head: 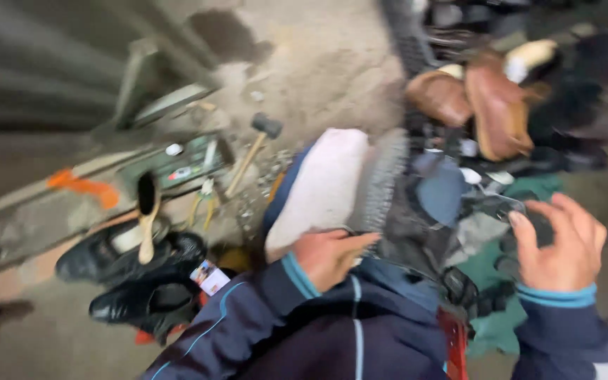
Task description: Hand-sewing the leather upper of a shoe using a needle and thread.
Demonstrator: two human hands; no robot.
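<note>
My left hand point(328, 255) grips a shoe point(321, 186) from below; its pale worn sole faces up and its upper is blue. Right beside that sole lies a grey ribbed sole point(378, 183), touching it. My right hand point(557, 246) hovers to the right with fingers spread and nothing in it, above a heap of dark shoes and a green cloth point(494, 281). Both sleeves are dark blue with light blue cuffs. The picture is blurred by motion.
Two black leather shoes point(131, 271) lie at the lower left, with a shoe brush point(147, 214) resting on them. A hammer point(255, 151) and pliers point(204, 204) lie on the dirt ground. Brown shoes point(480, 102) are piled at the upper right. A grey metal wall runs along the left.
</note>
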